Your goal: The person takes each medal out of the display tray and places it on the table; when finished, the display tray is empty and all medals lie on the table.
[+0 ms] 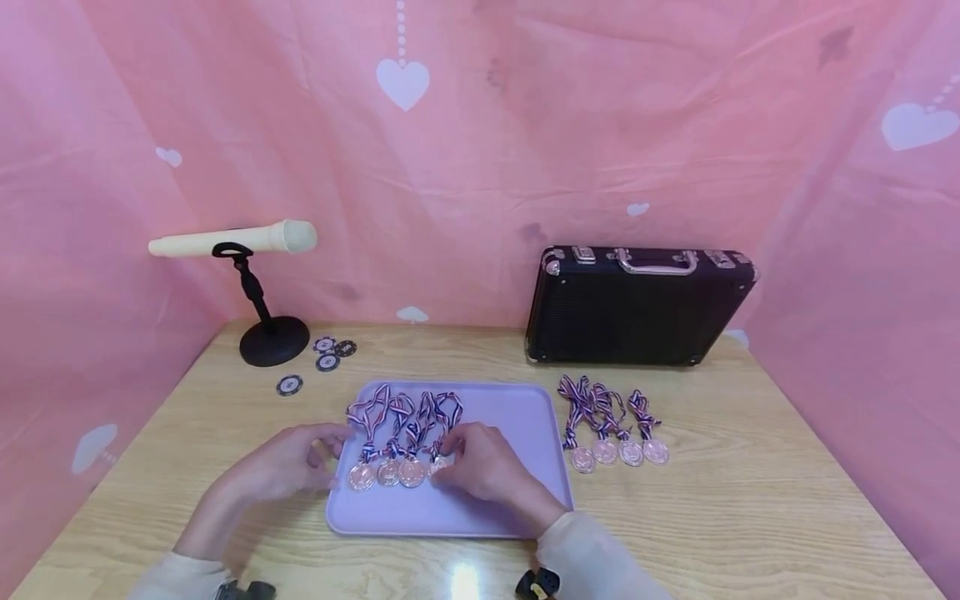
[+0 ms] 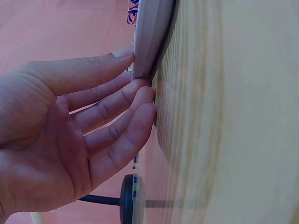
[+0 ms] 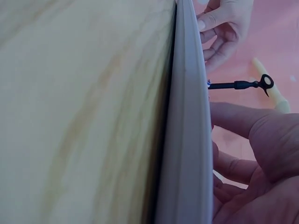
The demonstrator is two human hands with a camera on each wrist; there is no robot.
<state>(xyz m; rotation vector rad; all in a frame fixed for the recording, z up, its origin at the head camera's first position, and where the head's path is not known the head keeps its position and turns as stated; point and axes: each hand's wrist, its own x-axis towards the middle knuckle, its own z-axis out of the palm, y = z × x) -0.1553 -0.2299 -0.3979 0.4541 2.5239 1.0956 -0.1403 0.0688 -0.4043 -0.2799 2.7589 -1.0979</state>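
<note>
A wooden table [image 1: 750, 500] walled in by a pink heart-print cloth backdrop [image 1: 525, 150] carries a black hard case [image 1: 637, 308] standing upright at the back right, its metal handle on top. In front of it, toward the middle, lies a lilac tray [image 1: 517, 417] on which four medals [image 1: 390, 471] on striped ribbons lie side by side along its left half, discs toward the person. The left hand [image 1: 288, 462] rests at the tray's left edge, fingers straight and relaxed, fingertips [image 2: 145, 95] touching the rim, as the left wrist view shows. The right hand [image 1: 480, 462] lies on the tray over the rightmost medal of that row, its fingers bent down onto the disc; whether they pinch it cannot be told. A cream microphone [image 1: 232, 240] sits level in a black desk stand [image 1: 270, 333] at the back left. Four more medals [image 1: 618, 450] lie in a row on the table just right of the tray. Four dark poker chips [image 1: 326, 354] lie scattered near the stand's base.
</note>
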